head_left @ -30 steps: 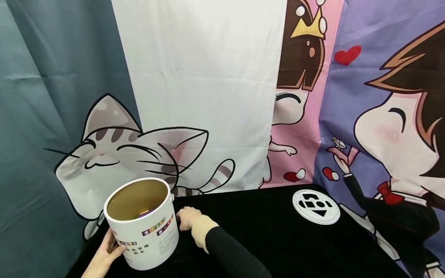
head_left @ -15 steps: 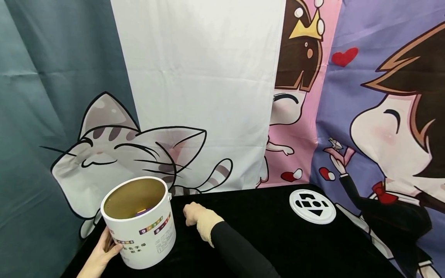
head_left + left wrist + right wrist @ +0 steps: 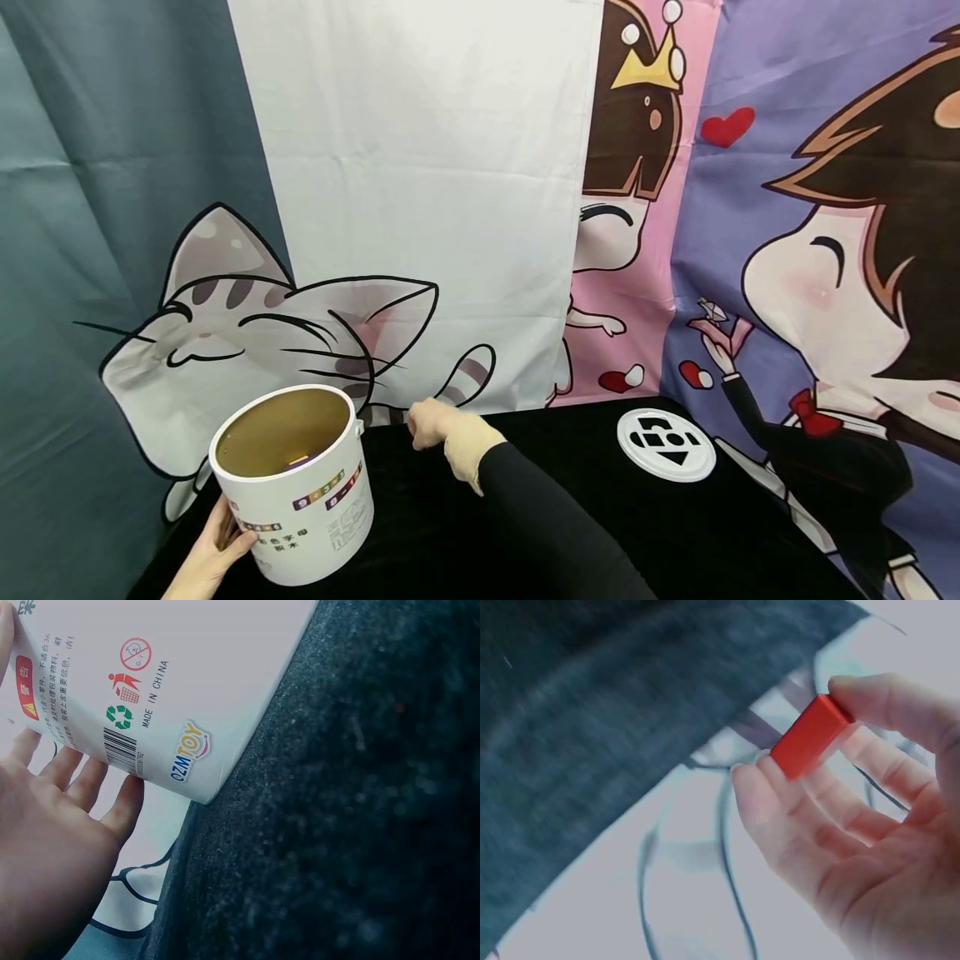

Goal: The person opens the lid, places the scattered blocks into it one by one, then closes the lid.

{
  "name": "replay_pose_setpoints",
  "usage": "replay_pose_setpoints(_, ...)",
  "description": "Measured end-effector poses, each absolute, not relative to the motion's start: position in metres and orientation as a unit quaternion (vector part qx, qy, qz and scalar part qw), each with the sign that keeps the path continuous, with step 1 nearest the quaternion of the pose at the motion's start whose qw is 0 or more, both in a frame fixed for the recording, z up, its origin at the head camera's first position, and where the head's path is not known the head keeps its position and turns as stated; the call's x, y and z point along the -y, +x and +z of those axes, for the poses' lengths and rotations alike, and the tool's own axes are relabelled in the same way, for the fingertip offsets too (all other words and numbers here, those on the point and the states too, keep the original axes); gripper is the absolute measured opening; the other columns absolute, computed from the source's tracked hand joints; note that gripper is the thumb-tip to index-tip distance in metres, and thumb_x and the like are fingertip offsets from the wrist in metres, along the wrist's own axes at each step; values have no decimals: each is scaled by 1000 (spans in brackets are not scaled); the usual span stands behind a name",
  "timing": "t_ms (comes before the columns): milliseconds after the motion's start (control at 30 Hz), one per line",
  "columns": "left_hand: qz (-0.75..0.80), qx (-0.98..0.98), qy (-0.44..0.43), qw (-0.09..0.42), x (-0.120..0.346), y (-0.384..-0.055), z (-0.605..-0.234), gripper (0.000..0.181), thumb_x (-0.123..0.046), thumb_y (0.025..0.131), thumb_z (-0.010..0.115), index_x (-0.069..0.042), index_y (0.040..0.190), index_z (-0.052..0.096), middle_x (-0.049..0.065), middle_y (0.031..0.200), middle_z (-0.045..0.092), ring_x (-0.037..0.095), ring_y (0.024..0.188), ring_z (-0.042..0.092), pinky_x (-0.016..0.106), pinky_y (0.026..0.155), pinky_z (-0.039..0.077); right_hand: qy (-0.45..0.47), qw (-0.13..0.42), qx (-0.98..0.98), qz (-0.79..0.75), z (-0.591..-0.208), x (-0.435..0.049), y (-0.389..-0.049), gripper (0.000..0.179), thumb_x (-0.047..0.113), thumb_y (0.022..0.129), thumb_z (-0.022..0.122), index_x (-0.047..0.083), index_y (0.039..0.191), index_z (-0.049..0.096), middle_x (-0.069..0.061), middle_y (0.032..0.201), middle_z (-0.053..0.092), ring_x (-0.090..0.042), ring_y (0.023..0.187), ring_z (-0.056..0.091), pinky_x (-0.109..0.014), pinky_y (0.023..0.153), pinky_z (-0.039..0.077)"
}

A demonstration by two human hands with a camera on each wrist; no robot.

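Observation:
A white bucket (image 3: 315,521) with coloured letter and number prints stands upright, without a lid on it, at the left of the black-covered table. My left hand (image 3: 206,557) grips its lower left side, thumb on the front and fingers spread round the wall, as the left wrist view shows next to the printed logo (image 3: 191,750). Inside the bucket a bit of purple and yellow (image 3: 300,461) shows; the rest is hidden. To the right of the bucket, my right hand (image 3: 435,423) pinches a small red block (image 3: 808,739) between thumb and fingers, near the table's back edge.
A round white lid (image 3: 701,458) with cut-out shapes lies at the table's right rear. Behind the black cloth (image 3: 540,500) hangs a curtain (image 3: 450,208) printed with a cat and cartoon figures.
My right hand has moved from beside the bucket's wall to the right and toward the back edge. The left hand stays on the bucket, while the head view has turned slightly right.

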State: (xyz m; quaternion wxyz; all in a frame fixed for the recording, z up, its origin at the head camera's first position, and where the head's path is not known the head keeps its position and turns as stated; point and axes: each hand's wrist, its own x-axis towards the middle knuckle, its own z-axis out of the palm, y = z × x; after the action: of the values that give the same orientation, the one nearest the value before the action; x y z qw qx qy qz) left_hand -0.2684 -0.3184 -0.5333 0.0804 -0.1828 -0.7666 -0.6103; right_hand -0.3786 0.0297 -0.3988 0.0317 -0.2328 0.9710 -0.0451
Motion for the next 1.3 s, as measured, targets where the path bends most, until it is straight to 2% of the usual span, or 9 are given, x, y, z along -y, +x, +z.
replay_pose_setpoints(67,-604,774,-173,76,317,-269,-532,84,-4,101,51,-15,156,-12,-19,147,13,-25,114,27,6,87,29,-242,27,-969,-51,-381,-33,-379,14,17,79,79,18,77,66,7,77,60,-11,73,56,-24,65,45)
replay_pose_setpoints(167,-599,782,-160,62,317,-269,-528,84,-8,102,50,-19,156,-14,-8,156,5,-25,114,25,6,87,29,-256,13,-965,-57,-354,-35,-377,12,13,80,77,17,77,66,6,78,60,-12,74,57,-25,65,45)
replay_pose_setpoints(233,-597,785,-155,55,319,-269,-526,84,-10,103,50,-21,156,-15,-5,158,2,-24,114,24,6,87,29,-264,3,-963,-51,-339,-32,-372,11,11,80,75,17,78,66,6,77,60,-12,73,57,-24,64,45)
replay_pose_setpoints(300,-597,786,-155,51,321,-269,-526,84,-10,103,50,-23,156,-15,-6,158,0,-25,114,23,6,87,28,-270,-5,-962,-45,-328,-27,-366,10,10,82,73,16,79,66,7,76,60,-12,71,57,-24,63,45)
replay_pose_setpoints(500,-601,779,-170,59,330,-267,-532,86,-6,103,48,-24,155,-17,-23,151,3,-26,114,22,5,88,28,-300,-46,-953,-22,-306,-5,-348,12,11,81,73,17,76,64,6,83,65,-11,75,59,-23,66,46)
replay_pose_setpoints(700,-604,776,-171,60,331,-268,-539,87,-2,102,50,-16,154,-18,-23,147,6,-28,109,27,1,81,30,-330,-78,-941,12,-297,11,-333,16,13,79,73,19,75,59,8,79,56,-9,80,55,-23,68,44)
replay_pose_setpoints(833,-606,775,-169,58,330,-270,-540,87,-4,102,50,-19,155,-18,-24,148,6,-27,109,27,1,81,30,-338,-95,-936,23,-289,21,-321,11,17,82,73,20,82,63,9,82,54,-8,85,52,-23,70,43)
replay_pose_setpoints(1067,-605,769,-194,74,328,-271,-543,87,1,101,50,-16,156,-15,-27,145,12,-27,113,27,2,82,29,-341,-95,-935,20,-284,50,-303,11,23,85,73,24,92,65,12,87,51,-2,84,49,-21,68,43)
replay_pose_setpoints(1300,-594,778,-193,75,323,-273,-538,85,-2,102,49,-22,156,-14,-27,146,10,-26,114,25,4,84,29,-343,-103,-934,5,-302,79,-299,13,28,84,74,26,89,62,14,80,51,0,79,48,-18,65,42)
